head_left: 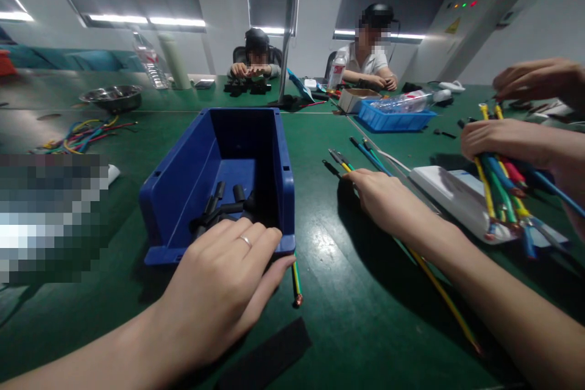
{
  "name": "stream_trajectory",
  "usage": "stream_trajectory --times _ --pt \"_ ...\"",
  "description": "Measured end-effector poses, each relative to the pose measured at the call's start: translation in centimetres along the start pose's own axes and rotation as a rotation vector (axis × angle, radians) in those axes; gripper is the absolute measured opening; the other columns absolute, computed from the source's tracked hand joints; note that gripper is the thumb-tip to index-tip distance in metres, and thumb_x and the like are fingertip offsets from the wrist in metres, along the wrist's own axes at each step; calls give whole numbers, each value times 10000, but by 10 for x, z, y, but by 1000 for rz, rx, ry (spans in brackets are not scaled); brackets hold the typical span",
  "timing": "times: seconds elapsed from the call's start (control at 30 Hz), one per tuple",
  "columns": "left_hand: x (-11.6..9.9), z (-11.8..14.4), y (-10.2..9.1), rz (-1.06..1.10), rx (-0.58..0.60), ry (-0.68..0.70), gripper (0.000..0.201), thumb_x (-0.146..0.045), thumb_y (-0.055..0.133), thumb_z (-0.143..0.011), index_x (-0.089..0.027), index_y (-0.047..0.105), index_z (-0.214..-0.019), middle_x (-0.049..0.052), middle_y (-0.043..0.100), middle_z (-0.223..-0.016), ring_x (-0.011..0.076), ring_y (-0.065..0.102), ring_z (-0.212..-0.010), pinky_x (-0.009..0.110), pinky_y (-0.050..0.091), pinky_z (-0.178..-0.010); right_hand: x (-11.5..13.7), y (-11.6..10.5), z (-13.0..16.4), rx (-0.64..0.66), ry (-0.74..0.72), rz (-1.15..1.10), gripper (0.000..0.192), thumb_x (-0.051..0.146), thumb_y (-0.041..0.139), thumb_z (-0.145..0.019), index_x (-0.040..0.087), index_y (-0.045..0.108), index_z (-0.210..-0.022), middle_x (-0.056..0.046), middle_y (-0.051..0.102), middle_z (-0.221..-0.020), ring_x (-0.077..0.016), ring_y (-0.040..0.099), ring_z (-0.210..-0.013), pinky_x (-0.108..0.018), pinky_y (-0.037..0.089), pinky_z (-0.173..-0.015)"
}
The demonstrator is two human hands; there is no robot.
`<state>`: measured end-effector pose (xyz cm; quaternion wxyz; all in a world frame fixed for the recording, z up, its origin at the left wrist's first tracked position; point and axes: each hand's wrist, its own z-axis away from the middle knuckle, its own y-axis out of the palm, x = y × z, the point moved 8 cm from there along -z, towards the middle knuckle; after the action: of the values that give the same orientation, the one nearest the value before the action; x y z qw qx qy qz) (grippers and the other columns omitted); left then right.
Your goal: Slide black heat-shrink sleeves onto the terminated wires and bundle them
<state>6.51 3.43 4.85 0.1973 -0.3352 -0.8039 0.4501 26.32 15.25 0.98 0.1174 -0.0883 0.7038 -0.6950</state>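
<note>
My left hand (pixel 228 274), a ring on one finger, grips the front lip of a dark blue plastic bin (pixel 176 195), fingers over the edge and thumb outside. Inside the bin lie several short black tubes (pixel 220 195). A green-and-yellow wire (pixel 297 277) with a bare copper end pokes out beside the bin's front corner. To the right, my right hand (pixel 388 201) is closed around a yellow-green wire (pixel 441 292), whose copper end trails towards me. Several wire tips with dark terminals (pixel 340 159) show past its fingers. What lies under the palm is hidden.
At right, another person's hand (pixel 507 140) holds a bundle of coloured wires (pixel 503 189) over a white device (pixel 450 195). A light blue tray (pixel 395 119) holds a plastic bottle. A metal bowl (pixel 112 97) and loose wires (pixel 86 134) lie left. A black strip (pixel 269 356) lies near me.
</note>
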Motion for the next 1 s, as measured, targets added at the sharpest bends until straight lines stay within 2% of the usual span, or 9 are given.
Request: stream_trajectory --times 0.3,0.43,0.63,0.8,0.93,1.0 --pt "-2 1 -3 -5 -17 17 158 -256 450 -999 -148 565 -985 47 623 -786 236 577 -682 362 444 -598 -26 2 -6 30 163 81 481 61 405 -841 149 588 -1276 -170 637 -1259 -361 646 -1073 -438 506 -783" --pt "-1 1 -3 -9 -22 15 153 -250 451 -997 -147 564 -985 47 622 -781 237 579 -683 361 443 -596 -33 3 -9 36 166 93 474 59 406 -847 137 592 -1275 -174 661 -1208 -336 647 -1076 -412 496 -807" --pt "1 -1 0 8 -13 8 153 -260 449 -998 -154 559 -986 46 622 -785 239 583 -692 369 457 -609 -28 3 -12 18 136 106 387 135 378 -934 105 589 -1256 -180 659 -1178 -292 638 -1080 -365 477 -828" --pt "1 -2 0 -1 -13 1 146 -253 455 -995 -153 561 -992 46 623 -788 243 586 -699 372 458 -611 -23 1 -10 -7 115 135 319 195 404 -953 147 637 -1164 -153 652 -1153 -270 639 -1016 -348 471 -758" --pt "0 -2 -2 -4 -15 12 169 -252 437 -1000 -148 569 -985 47 624 -779 241 585 -687 365 447 -593 -20 0 -8 -17 93 172 291 157 403 -934 139 684 -1008 -144 670 -1051 -299 623 -979 -349 460 -667" --pt "0 -2 -2 -4 -18 14 169 -251 439 -1000 -146 571 -990 49 627 -785 241 586 -694 365 448 -599 -18 -1 -7 -34 76 191 306 138 389 -929 119 694 -950 -160 667 -1016 -319 604 -982 -366 464 -683"
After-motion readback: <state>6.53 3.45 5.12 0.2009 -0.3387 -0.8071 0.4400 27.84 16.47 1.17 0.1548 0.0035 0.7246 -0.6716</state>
